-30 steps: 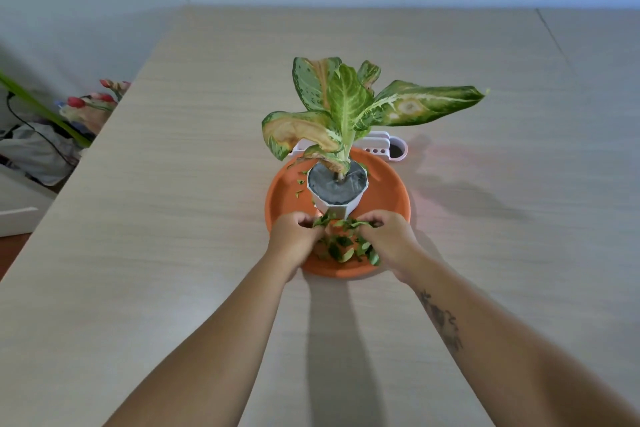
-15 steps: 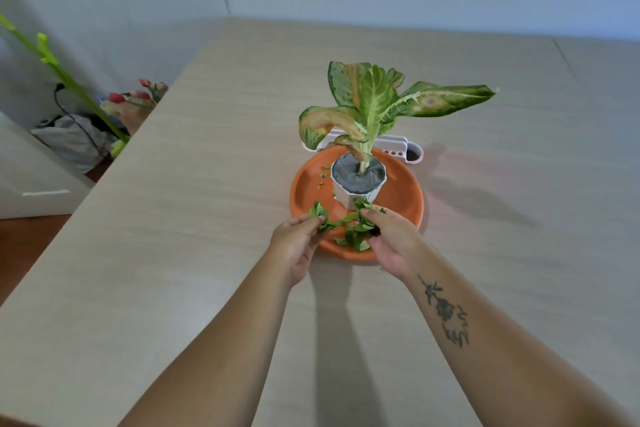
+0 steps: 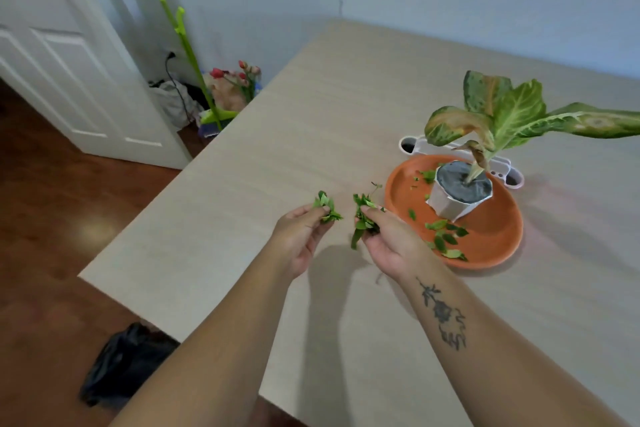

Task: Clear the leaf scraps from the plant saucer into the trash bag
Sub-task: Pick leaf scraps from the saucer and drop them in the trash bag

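Note:
My left hand point(image 3: 300, 236) pinches a small bunch of green leaf scraps point(image 3: 325, 206) above the table. Beside it, my right hand point(image 3: 388, 239) grips a larger bunch of leaf scraps point(image 3: 363, 218), just left of the orange plant saucer point(image 3: 498, 236). More loose leaf scraps point(image 3: 446, 236) lie on the saucer's near side and a few by the white pot point(image 3: 457, 194), which holds a variegated plant point(image 3: 509, 114). A black trash bag point(image 3: 124, 364) sits on the wooden floor below the table's near left corner, partly hidden by my left forearm.
The pale wood table point(image 3: 277, 149) has its left edge close to my hands. A white tray point(image 3: 415, 144) lies behind the saucer. On the floor at the back left stand a green mop handle point(image 3: 187, 45), flowers point(image 3: 235, 80) and a white door point(image 3: 62, 45).
Both hands lifted off the saucer with leaf scraps and moved left over the table. My view swung left, bringing the floor and the trash bag into sight.

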A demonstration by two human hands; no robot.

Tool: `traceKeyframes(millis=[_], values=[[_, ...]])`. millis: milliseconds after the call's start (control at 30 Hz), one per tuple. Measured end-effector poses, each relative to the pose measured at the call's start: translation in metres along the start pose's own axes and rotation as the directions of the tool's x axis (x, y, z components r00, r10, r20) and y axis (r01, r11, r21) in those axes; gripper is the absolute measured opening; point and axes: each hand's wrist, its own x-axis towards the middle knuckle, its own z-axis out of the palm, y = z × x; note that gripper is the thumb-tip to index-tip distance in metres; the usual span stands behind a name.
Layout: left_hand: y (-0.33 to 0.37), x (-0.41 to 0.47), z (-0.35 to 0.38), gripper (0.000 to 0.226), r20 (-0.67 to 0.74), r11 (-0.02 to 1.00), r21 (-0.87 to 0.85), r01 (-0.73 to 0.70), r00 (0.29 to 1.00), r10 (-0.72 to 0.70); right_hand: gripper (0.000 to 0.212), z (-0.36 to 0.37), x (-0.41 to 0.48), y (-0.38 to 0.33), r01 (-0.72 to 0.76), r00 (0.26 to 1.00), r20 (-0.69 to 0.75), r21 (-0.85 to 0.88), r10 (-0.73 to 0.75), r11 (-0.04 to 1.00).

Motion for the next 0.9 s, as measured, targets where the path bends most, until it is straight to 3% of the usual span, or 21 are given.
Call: traceKeyframes(millis=[300,467,667,767,900], values=[[0.075,-0.044,-0.157,0.012,-0.119,0.992,-0.112,-0.063,0.992,0.05,0.008,0.113,-0.013,0.129,-0.191,0.98,0.084,0.122,0.181,0.974],[0.113,-0.077,-0.262,0.011,-0.247,0.98,-0.163,-0.116,0.966,0.074,0.02,0.186,-0.027,0.222,-0.295,0.951,0.128,0.088,0.282,0.952],[0.147,-0.114,-0.373,0.02,-0.376,0.959,-0.212,-0.187,0.922,0.096,0.025,0.254,-0.05,0.322,-0.4,0.9,0.172,-0.039,0.401,0.916],[0.154,-0.128,-0.413,0.023,-0.428,0.947,-0.234,-0.219,0.898,0.102,0.008,0.278,-0.059,0.357,-0.429,0.882,0.148,-0.147,0.448,0.891],[0.151,-0.143,-0.452,0.017,-0.505,0.927,-0.286,-0.243,0.86,0.069,0.006,0.296,-0.061,0.399,-0.457,0.85,0.152,-0.263,0.505,0.85]])
